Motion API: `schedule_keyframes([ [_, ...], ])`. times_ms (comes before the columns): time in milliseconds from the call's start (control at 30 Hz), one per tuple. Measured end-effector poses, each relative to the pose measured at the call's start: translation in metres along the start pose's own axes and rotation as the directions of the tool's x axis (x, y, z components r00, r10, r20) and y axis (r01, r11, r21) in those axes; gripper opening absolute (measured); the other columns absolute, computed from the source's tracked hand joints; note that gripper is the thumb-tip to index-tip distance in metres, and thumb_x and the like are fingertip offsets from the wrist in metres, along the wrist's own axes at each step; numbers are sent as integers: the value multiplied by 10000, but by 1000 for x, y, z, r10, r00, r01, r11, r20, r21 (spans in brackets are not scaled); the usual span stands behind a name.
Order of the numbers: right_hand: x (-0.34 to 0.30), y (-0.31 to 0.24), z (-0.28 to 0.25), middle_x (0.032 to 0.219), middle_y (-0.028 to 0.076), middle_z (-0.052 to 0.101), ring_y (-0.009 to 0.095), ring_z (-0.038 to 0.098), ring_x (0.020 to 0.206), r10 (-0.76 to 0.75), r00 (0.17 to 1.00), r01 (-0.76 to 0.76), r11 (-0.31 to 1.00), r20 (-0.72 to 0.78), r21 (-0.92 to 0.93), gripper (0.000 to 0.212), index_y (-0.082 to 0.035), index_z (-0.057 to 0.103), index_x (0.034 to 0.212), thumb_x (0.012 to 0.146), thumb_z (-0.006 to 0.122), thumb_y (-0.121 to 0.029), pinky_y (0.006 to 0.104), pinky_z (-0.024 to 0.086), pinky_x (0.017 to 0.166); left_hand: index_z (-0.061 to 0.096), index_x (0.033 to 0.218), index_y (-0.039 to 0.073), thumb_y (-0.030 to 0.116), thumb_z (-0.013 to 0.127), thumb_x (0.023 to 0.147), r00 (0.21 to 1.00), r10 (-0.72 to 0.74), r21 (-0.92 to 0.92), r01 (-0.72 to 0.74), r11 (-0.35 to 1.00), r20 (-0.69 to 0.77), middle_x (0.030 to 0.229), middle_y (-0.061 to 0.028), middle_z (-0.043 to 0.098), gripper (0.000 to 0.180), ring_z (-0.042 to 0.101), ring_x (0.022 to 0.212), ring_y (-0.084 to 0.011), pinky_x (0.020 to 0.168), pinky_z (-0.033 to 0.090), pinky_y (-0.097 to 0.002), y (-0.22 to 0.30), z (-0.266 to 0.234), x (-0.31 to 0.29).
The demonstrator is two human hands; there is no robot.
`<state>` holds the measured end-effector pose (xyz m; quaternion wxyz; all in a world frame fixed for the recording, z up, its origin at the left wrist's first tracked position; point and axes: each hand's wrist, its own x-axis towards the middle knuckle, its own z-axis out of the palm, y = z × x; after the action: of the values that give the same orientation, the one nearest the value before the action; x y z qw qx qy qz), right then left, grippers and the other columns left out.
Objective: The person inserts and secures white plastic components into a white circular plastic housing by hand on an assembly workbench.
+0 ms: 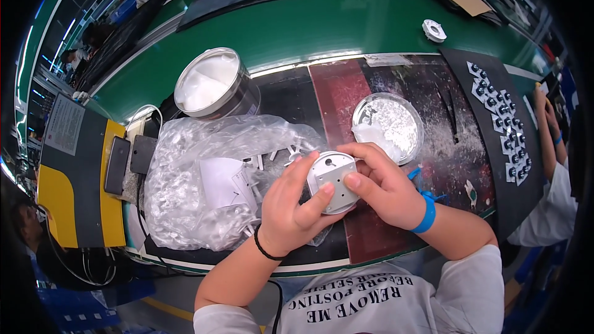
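Between my two hands is a round white plastic housing point(333, 176) with a flat plate and small holes on its upper face. My left hand point(291, 201) grips its left side, thumb on the plate. My right hand point(380, 182) closes on the right side, its thumb also pressing the plate. Just left of the housing lies a clear plastic bag point(185, 173) holding small white parts point(292, 153) and a sheet of paper point(223, 182). Beyond my right hand sits a round dish point(405, 120) with white paste or residue in it.
An open tin point(238, 96) with white contents stands behind the bag. At right, a black mat point(495, 86) carries several small white parts with dark round pieces. Thin black tweezers point(451, 111) lie on the table. A white ring-shaped part point(434, 31) rests on the green belt point(346, 18). Another person's arm point(547, 130) is at far right.
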<state>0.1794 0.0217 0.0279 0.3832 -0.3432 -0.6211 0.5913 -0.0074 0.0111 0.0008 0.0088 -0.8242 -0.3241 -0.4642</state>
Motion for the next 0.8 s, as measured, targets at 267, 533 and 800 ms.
schedule_keyframes([
  [267, -1, -1, 3, 1159, 67, 433, 127, 491, 1031, 1, 1000, -2, 998, 26, 58, 421, -7, 345, 1311, 945, 472, -172, 271, 405, 880, 388, 1226, 204, 182, 876, 527, 1000, -25, -24, 25, 999, -5, 1156, -281, 499, 853, 625, 885, -384, 697, 555, -393, -1, 2, -1],
  [533, -2, 3, 5, 1140, 89, 426, 133, 512, 998, 16, 999, -25, 980, 49, 196, 424, -10, 338, 1282, 933, 507, -181, 275, 457, 828, 373, 1254, 213, 195, 877, 535, 1000, -28, -53, 28, 998, 13, 1155, -285, 497, 878, 625, 891, -384, 706, 552, -397, 0, 1, -2],
  [800, 0, 7, 6, 1090, 90, 406, 123, 547, 906, -10, 1000, 6, 973, 15, 233, 384, -3, 378, 1233, 918, 533, -161, 258, 510, 744, 370, 1251, 208, 201, 883, 529, 1000, -8, -48, 8, 999, 11, 1152, -288, 497, 886, 633, 864, -378, 693, 556, -394, -2, 3, -3],
])
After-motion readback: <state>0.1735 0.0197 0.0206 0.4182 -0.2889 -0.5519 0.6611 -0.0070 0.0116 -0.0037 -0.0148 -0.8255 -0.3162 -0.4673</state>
